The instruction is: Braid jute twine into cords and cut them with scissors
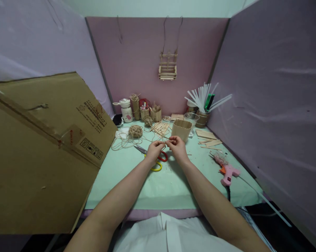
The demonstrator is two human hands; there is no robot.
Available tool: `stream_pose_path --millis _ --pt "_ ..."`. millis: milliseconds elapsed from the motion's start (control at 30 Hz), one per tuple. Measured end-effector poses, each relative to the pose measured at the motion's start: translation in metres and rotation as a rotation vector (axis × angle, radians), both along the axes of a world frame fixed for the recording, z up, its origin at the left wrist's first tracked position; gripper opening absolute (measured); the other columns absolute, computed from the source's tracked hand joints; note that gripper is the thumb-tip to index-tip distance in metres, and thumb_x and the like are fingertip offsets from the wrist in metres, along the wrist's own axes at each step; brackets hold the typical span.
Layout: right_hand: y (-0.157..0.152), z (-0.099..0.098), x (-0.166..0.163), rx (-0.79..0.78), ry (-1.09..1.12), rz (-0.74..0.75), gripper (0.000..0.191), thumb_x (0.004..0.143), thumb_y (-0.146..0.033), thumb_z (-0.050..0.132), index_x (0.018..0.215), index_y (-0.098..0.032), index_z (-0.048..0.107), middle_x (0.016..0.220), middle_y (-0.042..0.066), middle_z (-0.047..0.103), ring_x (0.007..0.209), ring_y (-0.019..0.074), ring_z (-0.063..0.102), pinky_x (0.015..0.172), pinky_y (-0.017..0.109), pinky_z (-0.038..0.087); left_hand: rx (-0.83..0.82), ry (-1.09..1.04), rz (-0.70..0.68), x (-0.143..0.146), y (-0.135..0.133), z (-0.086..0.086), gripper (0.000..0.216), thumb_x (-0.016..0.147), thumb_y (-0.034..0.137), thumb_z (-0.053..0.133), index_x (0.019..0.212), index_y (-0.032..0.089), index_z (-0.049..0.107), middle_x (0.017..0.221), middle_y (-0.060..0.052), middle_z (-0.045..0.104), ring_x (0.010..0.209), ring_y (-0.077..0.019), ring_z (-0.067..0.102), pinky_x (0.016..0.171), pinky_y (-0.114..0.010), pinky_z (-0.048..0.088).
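Observation:
My left hand (154, 149) and my right hand (177, 145) meet over the middle of the green table top (168, 185), fingers pinched together. Between the fingertips runs a thin piece of jute twine (165, 141); both hands are closed on it. The twine trails left toward a loose tangle and a small twine ball (135, 131). Under my left hand lie scissors (154, 159) with red and yellow handles. Just behind my right hand stands a cup made of wooden sticks (181, 129).
A pink glue gun (226, 170) lies at the right with its cord running off the edge. Loose wooden sticks (207, 138), a jar of white sticks (202, 117), a clear cup (191, 119), a thermos (126, 110) and small pots stand at the back. A large cardboard sheet (42, 150) blocks the left.

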State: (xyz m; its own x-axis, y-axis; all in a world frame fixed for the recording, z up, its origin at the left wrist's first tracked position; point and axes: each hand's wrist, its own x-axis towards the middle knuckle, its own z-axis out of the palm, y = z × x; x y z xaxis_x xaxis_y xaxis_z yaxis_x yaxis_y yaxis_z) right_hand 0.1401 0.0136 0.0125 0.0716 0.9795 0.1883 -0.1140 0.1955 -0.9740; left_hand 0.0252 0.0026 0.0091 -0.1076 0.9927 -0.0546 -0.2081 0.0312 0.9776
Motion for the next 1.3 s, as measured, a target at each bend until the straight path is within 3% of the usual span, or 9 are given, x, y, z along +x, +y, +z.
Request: stream_pose_path --millis 267,467,567,767,1067,1167,1300 --pt "0.0 -0.002 0.0 0.021 -0.033 -0.003 0.033 0.061 -0.033 0.069 0.085 -0.019 0.052 0.07 -0.001 0.062 0.065 0.014 0.058 0.065 0.028 0.045 -0.085 -0.195 -0.062 0.0 -0.005 0.012 0.015 0.052 0.019 0.063 0.064 0.015 0.057 0.057 0.004 0.045 0.052 -0.0058 0.039 0.045 -0.017 0.028" --pt "0.001 -0.003 -0.002 0.045 -0.084 -0.02 0.027 0.063 -0.032 0.066 0.081 -0.02 0.051 0.068 -0.001 0.058 0.063 0.0137 0.055 0.063 0.027 0.045 -0.046 -0.225 -0.137 -0.001 -0.006 0.012 0.012 0.052 0.017 0.062 0.062 0.014 0.057 0.056 0.004 0.043 0.052 -0.0053 0.036 0.044 -0.017 0.026" --pt "0.001 -0.002 -0.001 0.111 -0.135 -0.071 0.022 0.065 -0.033 0.063 0.078 -0.02 0.05 0.069 -0.001 0.056 0.062 0.0132 0.053 0.061 0.027 0.044 -0.015 -0.189 -0.161 -0.001 -0.005 0.009 0.014 0.053 0.019 0.065 0.065 0.014 0.059 0.057 0.004 0.045 0.052 -0.0055 0.038 0.045 -0.018 0.028" --pt "-0.004 0.003 0.001 0.23 -0.352 -0.104 0.013 0.071 -0.03 0.056 0.075 -0.018 0.058 0.074 0.003 0.062 0.069 0.0162 0.056 0.068 0.03 0.045 0.037 -0.07 0.002 -0.001 0.0 0.001 0.024 0.057 0.031 0.072 0.074 0.015 0.063 0.068 0.0 0.058 0.058 -0.0078 0.048 0.05 -0.019 0.034" --pt "-0.007 0.004 0.0 0.251 -0.408 -0.129 0.018 0.073 -0.033 0.056 0.072 -0.018 0.064 0.076 0.006 0.066 0.07 0.0178 0.059 0.07 0.031 0.047 0.281 0.251 0.1 -0.005 0.003 -0.004 0.015 0.067 0.029 0.066 0.075 0.016 0.065 0.08 -0.004 0.064 0.077 -0.0139 0.057 0.074 -0.026 0.044" --pt "-0.006 0.004 0.001 0.238 -0.394 -0.106 0.022 0.074 -0.036 0.055 0.073 -0.017 0.065 0.077 0.006 0.066 0.072 0.0184 0.059 0.071 0.031 0.046 0.28 0.296 0.092 -0.004 0.003 -0.005 0.014 0.071 0.028 0.062 0.079 0.017 0.062 0.076 -0.002 0.062 0.071 -0.012 0.056 0.067 -0.024 0.043" --pt "-0.005 0.005 0.001 0.227 -0.395 -0.063 0.022 0.075 -0.036 0.053 0.075 -0.017 0.065 0.078 0.006 0.067 0.074 0.019 0.058 0.072 0.032 0.046 0.204 0.186 0.025 0.0 0.002 -0.004 0.017 0.071 0.03 0.061 0.081 0.017 0.055 0.067 0.002 0.056 0.055 -0.0088 0.051 0.051 -0.021 0.038"
